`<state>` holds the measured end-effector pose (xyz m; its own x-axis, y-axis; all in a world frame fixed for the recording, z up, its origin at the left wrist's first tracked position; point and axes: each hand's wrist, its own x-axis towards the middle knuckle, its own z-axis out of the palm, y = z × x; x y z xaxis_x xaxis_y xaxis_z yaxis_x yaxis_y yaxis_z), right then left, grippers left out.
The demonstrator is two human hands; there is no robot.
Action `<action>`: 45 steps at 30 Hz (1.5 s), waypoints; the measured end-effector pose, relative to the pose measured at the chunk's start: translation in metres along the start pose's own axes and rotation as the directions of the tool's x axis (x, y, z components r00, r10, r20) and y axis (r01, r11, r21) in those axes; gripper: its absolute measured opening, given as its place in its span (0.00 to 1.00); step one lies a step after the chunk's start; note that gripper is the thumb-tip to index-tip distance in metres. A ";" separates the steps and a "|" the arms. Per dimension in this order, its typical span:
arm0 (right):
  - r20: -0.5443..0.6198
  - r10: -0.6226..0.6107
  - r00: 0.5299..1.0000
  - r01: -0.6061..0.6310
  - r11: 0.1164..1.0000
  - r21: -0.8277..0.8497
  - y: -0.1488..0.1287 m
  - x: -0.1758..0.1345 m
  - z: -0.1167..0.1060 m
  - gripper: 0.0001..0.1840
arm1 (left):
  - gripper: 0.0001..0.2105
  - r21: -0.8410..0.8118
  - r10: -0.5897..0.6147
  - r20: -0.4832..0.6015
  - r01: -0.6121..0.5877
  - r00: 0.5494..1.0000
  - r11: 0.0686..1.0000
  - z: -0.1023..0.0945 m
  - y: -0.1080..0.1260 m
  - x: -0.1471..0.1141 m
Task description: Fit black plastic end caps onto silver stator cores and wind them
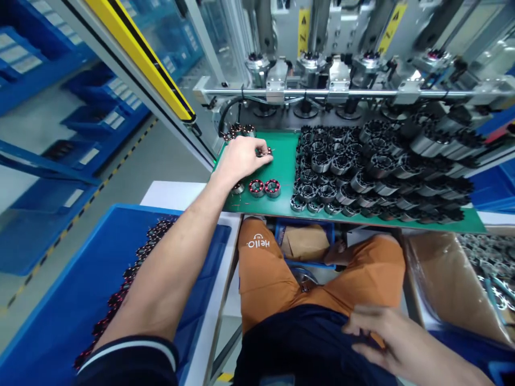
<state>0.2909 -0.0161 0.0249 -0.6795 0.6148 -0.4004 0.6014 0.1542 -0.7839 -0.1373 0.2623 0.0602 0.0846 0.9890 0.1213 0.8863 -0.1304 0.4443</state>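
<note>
on the left part of the green mat (285,163), a wound ring (264,153) sits between the thumb and forefinger of the left hand (242,154), which appear to pinch it. gripping its outer wall should, i judge, spare the windings. two red-wound rings (272,193) lie nearer the front edge; bare green opens rightward to the stacked cores (341,163). the right hand (380,332), fingers half curled, is by the lap; whether they pinch anything i cannot tell.

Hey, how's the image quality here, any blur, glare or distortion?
Head view: the right hand looks soft and blurred, the left hand crisper; same head view: the metal bar catches pale highlights, and the steeply slanting yellow strip hints at wide-angle distortion.
</note>
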 end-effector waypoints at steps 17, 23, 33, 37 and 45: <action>-0.286 0.077 0.955 0.251 0.299 0.921 -0.037 0.063 -0.032 0.27 | 0.20 -0.651 0.294 -0.272 -0.401 0.916 0.644 0.052 0.134 -0.209; -0.259 0.155 0.953 0.209 0.280 0.937 -0.043 0.067 -0.031 0.31 | 0.06 -0.562 0.283 -0.366 -0.453 0.887 0.692 0.057 0.136 -0.216; -0.576 0.264 0.774 0.372 0.547 0.750 -0.026 0.057 -0.034 0.30 | 0.06 -0.311 0.558 -0.103 -0.559 0.824 0.769 0.103 0.090 -0.230; -0.722 0.164 0.672 0.448 0.687 0.573 -0.025 0.059 -0.028 0.28 | 0.08 -0.633 0.252 -0.135 -0.279 0.958 0.722 0.103 0.100 -0.232; -0.745 0.083 0.661 0.496 0.697 0.518 -0.031 0.069 -0.016 0.30 | 0.08 -0.851 0.032 -0.179 -0.170 0.983 0.497 0.098 0.142 -0.220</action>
<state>0.2322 0.0335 0.0295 -0.0861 0.9960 0.0235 -0.1357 0.0116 -0.9907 0.0148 0.0333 0.0100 0.0299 0.9560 0.2919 0.0393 -0.2929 0.9553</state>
